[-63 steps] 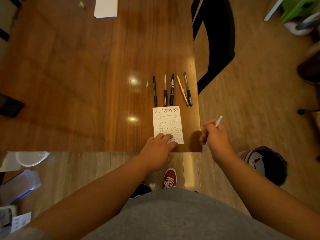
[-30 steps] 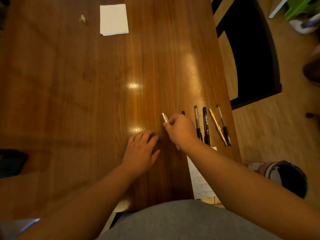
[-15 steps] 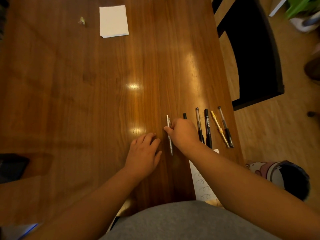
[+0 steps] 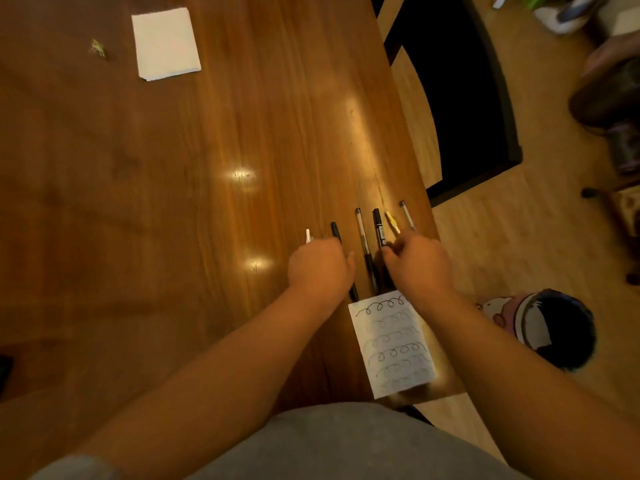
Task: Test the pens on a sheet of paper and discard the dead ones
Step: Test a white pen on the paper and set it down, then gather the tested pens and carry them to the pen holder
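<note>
Desk [image 4: 138, 202] surface runs wide to the left of the hands. Left hand [image 4: 320, 268] curls over the white pen [image 4: 308, 236], its grip seemingly grasping it. Other pens [image 4: 362, 230] lie in a row. Right hand [image 4: 417, 265] covers the yellow pen [image 4: 392, 222] beside the desk's right edge; I cannot tell its grip. Scribbled sheet [image 4: 393, 344] lies just nearer, along that edge.

Left hand [image 4: 320, 268], right hand [image 4: 419, 268] (backs up)
</note>
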The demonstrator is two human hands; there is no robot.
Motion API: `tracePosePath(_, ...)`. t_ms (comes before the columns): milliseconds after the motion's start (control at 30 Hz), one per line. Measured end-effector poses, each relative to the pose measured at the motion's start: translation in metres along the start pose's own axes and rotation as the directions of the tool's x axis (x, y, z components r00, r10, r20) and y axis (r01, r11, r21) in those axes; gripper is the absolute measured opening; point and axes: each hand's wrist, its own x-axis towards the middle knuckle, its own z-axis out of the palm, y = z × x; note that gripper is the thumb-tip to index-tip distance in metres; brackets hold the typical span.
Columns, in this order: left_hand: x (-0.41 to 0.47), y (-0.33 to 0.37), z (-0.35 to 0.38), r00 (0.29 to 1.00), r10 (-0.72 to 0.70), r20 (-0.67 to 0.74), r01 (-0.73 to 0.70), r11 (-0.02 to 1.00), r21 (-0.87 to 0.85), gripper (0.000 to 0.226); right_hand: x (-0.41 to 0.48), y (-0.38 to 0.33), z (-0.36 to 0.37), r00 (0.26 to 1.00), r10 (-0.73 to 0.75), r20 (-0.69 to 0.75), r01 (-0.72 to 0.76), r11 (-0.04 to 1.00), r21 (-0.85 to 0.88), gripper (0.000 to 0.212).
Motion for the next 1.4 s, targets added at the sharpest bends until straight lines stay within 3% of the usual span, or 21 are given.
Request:
tracePosePath(133,0.011,0.013,0.000,0.994,-0.054,0.097,0.046,0.996,0.077,0.034,0.008,-0.008,0.003,1.000,0.012,0.001,-0.012,1.000,-0.016,0.020)
tracePosePath(367,0.015,0.018,0.001,0.990,-0.063,0.125,0.053,0.995,0.086,0.019,0.015,-0.013,0.006,0.998,0.028,0.050,-0.024,0.996,-0.082,0.020)
tracePosePath(467,0.007,0.015,-0.004,0.996,-0.055,0.075,0.058,0.998,-0.033,0.023,0.012,-0.011,-0.003,0.999,0.009,0.042,-0.008,1.000,-0.014,0.017)
tracePosePath(567,-0.008,0.008,-0.006,1.000,0.005,0.022,0.000,0.968,-0.253,0.024,-0.001,-0.006,-0.017,0.997,-0.055,0.053,0.046,0.986,0.163,0.015)
tracePosePath(633,-0.026,-0.001,-0.006,0.999,0.021,0.050,0.007,0.871,-0.491,0.018,-0.016,-0.004,-0.025,0.989,-0.080,0.124,0.041,0.955,0.294,0.014)
tracePosePath(700,-0.047,-0.010,-0.005,0.992,-0.005,0.123,0.090,0.712,-0.697,0.002,-0.033,-0.002,-0.031,0.971,-0.099,0.220,0.007,0.924,0.383,0.013)
tracePosePath(800,-0.084,-0.022,0.005,0.969,-0.061,0.239,0.236,0.501,-0.833,0.011,-0.063,0.002,-0.038,0.918,-0.134,0.373,-0.085,0.852,0.516,0.009)
tracePosePath(933,-0.147,-0.031,0.027,0.944,-0.207,0.257,0.315,0.330,-0.890,0.017,-0.096,0.020,-0.038,0.832,-0.185,0.523,-0.124,0.857,0.500,0.011)
tracePosePath(1100,-0.236,-0.015,0.070,0.878,-0.430,0.212,0.268,0.073,-0.961,0.020,-0.135,0.054,-0.034,0.707,-0.179,0.684,-0.223,0.862,0.455,0.016)
tracePosePath(1267,-0.326,0.010,0.119,0.734,-0.627,0.262,0.206,-0.162,-0.965,0.019,-0.177,0.089,-0.032,0.583,-0.287,0.760,-0.030,0.927,0.373,0.023)
tracePosePath(1400,-0.393,0.015,0.155,0.596,-0.746,0.297,0.189,-0.230,-0.955,0.018,-0.212,0.093,-0.022,0.531,-0.337,0.778,0.134,0.940,0.315,0.025)
